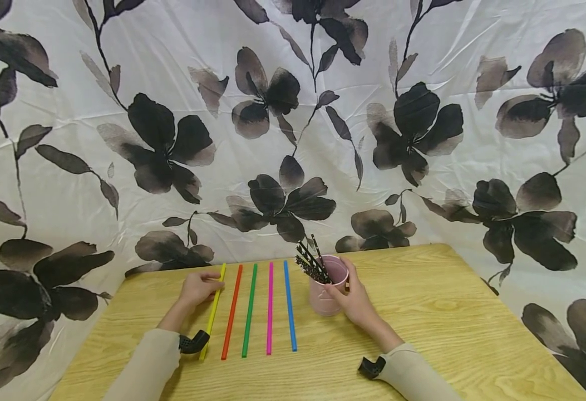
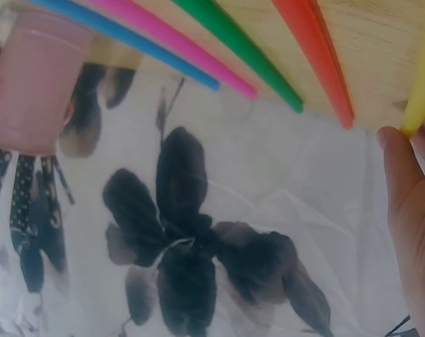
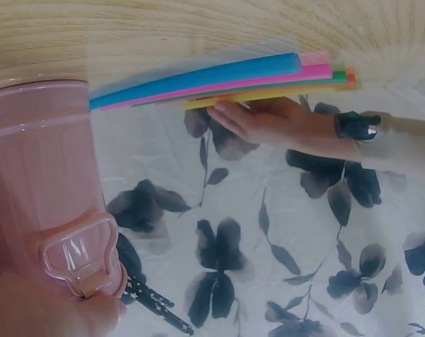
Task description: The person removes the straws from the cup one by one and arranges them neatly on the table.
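From where I stand, the person's left hand has its thumb and fingers closed around the far end of the yellow straw, the thumb on one side and fingers on the other. The straw's length runs from that pinch back toward the person, along the wooden table. Just right of it lie the red straw, green straw, pink straw and blue straw. The right hand wraps the pink bucket, thumb at the near rim; dark patterned straws lean inside.
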`<action>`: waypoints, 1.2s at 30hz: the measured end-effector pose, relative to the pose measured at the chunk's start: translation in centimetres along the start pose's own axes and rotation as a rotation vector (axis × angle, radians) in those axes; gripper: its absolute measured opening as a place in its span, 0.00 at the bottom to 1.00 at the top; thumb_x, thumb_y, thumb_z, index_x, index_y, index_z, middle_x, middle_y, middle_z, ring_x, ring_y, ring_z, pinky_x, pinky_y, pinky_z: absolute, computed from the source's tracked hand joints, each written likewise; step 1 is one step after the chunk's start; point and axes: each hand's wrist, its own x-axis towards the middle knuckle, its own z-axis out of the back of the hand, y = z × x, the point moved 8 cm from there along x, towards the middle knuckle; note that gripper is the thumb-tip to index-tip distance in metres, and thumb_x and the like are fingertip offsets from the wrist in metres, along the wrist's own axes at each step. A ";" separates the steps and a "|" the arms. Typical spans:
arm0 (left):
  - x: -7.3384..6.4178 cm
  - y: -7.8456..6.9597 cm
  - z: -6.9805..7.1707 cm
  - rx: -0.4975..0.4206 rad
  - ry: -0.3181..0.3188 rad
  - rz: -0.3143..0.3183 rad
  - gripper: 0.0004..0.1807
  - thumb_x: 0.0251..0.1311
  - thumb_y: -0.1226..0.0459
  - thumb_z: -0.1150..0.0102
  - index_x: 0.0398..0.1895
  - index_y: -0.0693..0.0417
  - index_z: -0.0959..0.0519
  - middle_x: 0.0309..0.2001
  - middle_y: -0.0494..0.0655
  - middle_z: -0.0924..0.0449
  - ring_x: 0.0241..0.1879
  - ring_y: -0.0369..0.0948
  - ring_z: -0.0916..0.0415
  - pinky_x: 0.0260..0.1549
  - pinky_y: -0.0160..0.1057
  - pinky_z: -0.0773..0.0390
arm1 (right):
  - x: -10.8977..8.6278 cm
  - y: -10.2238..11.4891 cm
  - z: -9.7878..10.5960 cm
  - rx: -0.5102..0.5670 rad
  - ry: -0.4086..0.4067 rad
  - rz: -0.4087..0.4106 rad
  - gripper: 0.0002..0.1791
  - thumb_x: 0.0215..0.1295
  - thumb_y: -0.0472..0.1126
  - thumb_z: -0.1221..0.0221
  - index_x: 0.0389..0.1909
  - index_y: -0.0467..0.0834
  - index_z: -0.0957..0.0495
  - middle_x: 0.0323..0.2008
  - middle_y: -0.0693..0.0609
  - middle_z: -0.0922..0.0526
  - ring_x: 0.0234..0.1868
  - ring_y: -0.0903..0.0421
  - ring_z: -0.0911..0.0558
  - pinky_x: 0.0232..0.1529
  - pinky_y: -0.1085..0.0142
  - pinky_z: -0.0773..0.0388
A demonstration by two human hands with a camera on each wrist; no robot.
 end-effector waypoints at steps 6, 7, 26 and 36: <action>0.0 0.0 -0.1 0.023 -0.010 0.004 0.17 0.47 0.62 0.36 0.40 0.61 0.22 0.34 0.53 0.24 0.24 0.40 0.27 0.16 0.31 0.27 | 0.3 -1.5 -0.1 -0.013 0.007 0.013 0.40 0.55 0.47 0.41 0.65 0.51 0.53 0.53 0.39 0.34 0.46 0.45 0.29 0.41 0.59 0.28; 0.0 0.0 -0.1 0.026 -0.012 0.000 0.16 0.46 0.62 0.36 0.39 0.61 0.22 0.34 0.52 0.24 0.23 0.40 0.27 0.15 0.32 0.27 | 0.4 -1.9 -0.2 -0.018 0.006 0.016 0.40 0.55 0.47 0.41 0.65 0.52 0.53 0.54 0.40 0.34 0.46 0.45 0.29 0.41 0.60 0.28; -0.4 -0.4 0.3 0.030 -0.033 -0.041 0.16 0.48 0.65 0.38 0.39 0.65 0.23 0.28 0.51 0.22 0.22 0.40 0.25 0.17 0.34 0.24 | 0.6 -3.1 -0.6 -0.012 -0.027 -0.001 0.41 0.52 0.51 0.39 0.63 0.62 0.51 0.52 0.48 0.32 0.45 0.52 0.28 0.40 0.60 0.28; -2.5 -2.4 0.8 -0.006 0.003 -0.090 0.16 0.54 0.64 0.44 0.43 0.65 0.24 0.31 0.55 0.23 0.27 0.46 0.24 0.24 0.40 0.22 | -0.4 0.8 -0.2 0.037 0.018 -0.022 0.40 0.55 0.42 0.41 0.65 0.48 0.53 0.53 0.35 0.35 0.48 0.41 0.31 0.43 0.54 0.31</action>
